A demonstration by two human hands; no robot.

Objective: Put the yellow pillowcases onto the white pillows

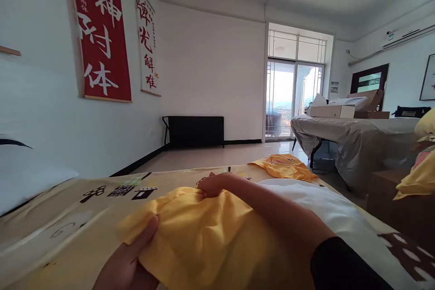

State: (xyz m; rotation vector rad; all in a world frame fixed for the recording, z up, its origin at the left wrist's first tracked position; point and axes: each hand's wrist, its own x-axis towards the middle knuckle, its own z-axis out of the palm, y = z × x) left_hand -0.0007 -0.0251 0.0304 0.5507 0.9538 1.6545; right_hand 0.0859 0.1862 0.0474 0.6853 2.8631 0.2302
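Observation:
A yellow garment (204, 235) lies spread on a patterned beige bedsheet (68, 217) right in front of me. My left hand (131, 260) pinches its near left edge, thumb on top of the cloth. My right hand (210, 186) reaches across the garment and grips its far edge with closed fingers; the forearm lies over the cloth, in a black sleeve at the wrist end. A white cloth (326, 213) lies under and to the right of my right arm.
A second yellow garment (283, 167) is crumpled at the bed's far edge. More yellow cloth (416, 176) sits on a brown box at the right. A plastic-covered table (356, 140) holds cardboard boxes (333, 111). A white pillow (27, 176) lies left. A black bench (195, 131) stands by the wall.

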